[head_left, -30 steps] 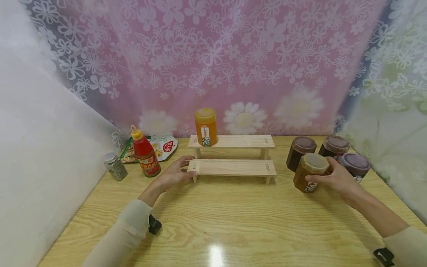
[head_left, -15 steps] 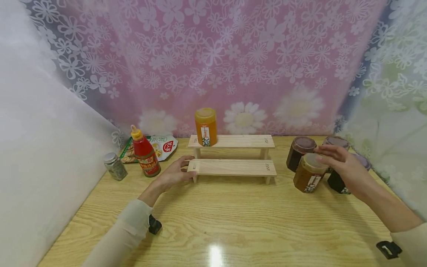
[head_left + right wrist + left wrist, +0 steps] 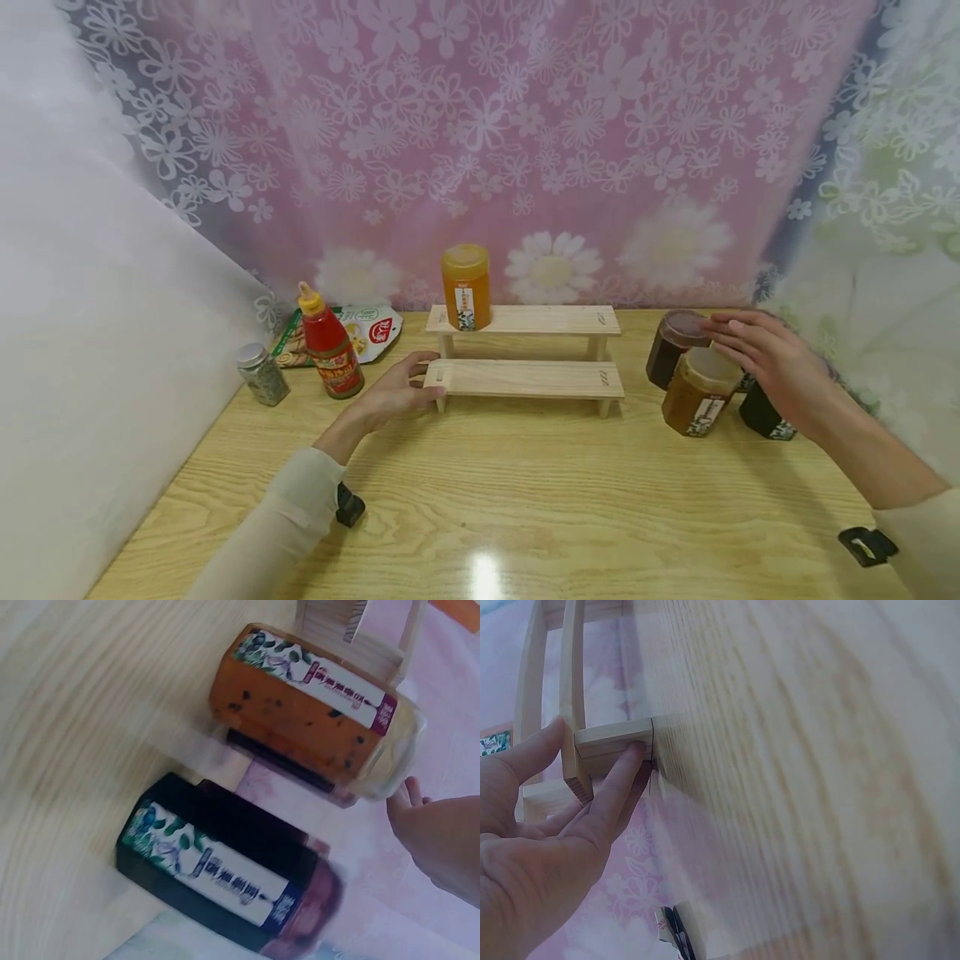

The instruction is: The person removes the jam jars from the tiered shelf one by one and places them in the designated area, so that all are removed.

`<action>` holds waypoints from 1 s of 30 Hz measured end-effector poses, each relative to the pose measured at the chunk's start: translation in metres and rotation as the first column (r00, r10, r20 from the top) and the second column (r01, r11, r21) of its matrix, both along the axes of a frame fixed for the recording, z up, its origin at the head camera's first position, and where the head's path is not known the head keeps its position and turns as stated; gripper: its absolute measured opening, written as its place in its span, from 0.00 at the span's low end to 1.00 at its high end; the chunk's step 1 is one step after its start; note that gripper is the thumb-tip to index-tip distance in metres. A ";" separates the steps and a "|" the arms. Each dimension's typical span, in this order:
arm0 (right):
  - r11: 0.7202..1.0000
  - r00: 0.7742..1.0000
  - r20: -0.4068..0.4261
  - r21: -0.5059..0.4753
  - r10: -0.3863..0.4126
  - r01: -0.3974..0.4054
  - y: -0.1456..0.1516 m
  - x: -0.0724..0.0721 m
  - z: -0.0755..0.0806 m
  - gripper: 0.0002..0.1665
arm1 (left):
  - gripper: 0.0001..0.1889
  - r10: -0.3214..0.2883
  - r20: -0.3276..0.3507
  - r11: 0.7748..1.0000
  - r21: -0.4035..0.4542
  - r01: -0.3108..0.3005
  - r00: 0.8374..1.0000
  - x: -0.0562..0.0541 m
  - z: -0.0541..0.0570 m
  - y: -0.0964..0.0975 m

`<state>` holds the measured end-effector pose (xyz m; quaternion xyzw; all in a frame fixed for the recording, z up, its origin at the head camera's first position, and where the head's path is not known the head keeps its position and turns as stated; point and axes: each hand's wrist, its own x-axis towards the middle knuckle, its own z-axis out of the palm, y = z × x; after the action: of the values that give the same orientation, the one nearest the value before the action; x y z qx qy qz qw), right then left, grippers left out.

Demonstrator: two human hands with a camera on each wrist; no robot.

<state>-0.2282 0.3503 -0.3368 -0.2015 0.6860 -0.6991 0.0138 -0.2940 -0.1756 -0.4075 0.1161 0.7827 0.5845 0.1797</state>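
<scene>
My left hand (image 3: 392, 390) grips the left end of a two-step wooden rack (image 3: 525, 377). In the left wrist view its thumb lies at the board's edge and its fingers reach against the leg (image 3: 619, 735). Over the jars at right hovers my right hand (image 3: 776, 362), fingers extended and holding nothing, fingertips right at the lid of a dark jam jar (image 3: 666, 357). In front of that stands an amber-brown jar (image 3: 693, 404) with dark specks and a pale lid. Another dark jar (image 3: 761, 414) is partly covered by the hand; a further one behind is mostly hidden.
A honey-coloured jar (image 3: 467, 296) stands on the rack's upper step, at left. Left of the rack are a red squeeze bottle (image 3: 332, 354), a small glass jar with a silver lid (image 3: 261, 377) and a food packet (image 3: 375, 333). Patterned curtain (image 3: 555, 150) hangs behind.
My right hand has let go of the amber-brown jar, lifted, and moved back over the lids towards the rear dark jar. My left hand keeps its grip on the rack.
</scene>
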 end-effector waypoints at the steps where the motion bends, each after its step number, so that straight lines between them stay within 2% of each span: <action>1: 1.000 1.000 -0.009 -0.003 0.024 -0.024 -0.003 -0.001 0.001 0.21 | 0.39 -0.001 0.003 1.000 0.001 0.001 1.000 0.000 0.000 0.000; 5: 0.995 0.997 -0.010 0.069 0.078 -0.077 -0.019 -0.006 0.007 0.25 | 0.39 0.008 0.011 1.000 0.004 -0.008 1.000 0.000 -0.001 -0.001; 10: 0.982 0.995 0.024 0.160 0.096 -0.098 -0.043 -0.011 0.010 0.28 | 0.39 0.007 0.018 1.000 0.009 -0.007 1.000 0.000 -0.001 -0.001; 16: 0.983 0.991 0.024 0.126 0.135 -0.137 -0.074 -0.024 0.004 0.29 | 0.39 0.004 0.015 1.000 0.008 -0.004 1.000 0.000 0.000 0.000; 23: 0.984 0.992 0.074 0.139 0.101 -0.110 -0.114 -0.038 0.000 0.31 | 0.39 0.006 0.005 1.000 -0.001 -0.006 1.000 0.001 0.000 0.001; 30: 0.982 0.988 0.067 0.123 0.138 -0.146 -0.144 -0.056 -0.003 0.35 | 0.38 0.005 -0.001 1.000 -0.007 -0.005 1.000 0.001 0.001 0.002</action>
<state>-0.2840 0.2059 -0.3400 -0.2283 0.7124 -0.6566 0.0962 -0.2935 -0.1732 -0.4064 0.1136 0.7851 0.5821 0.1784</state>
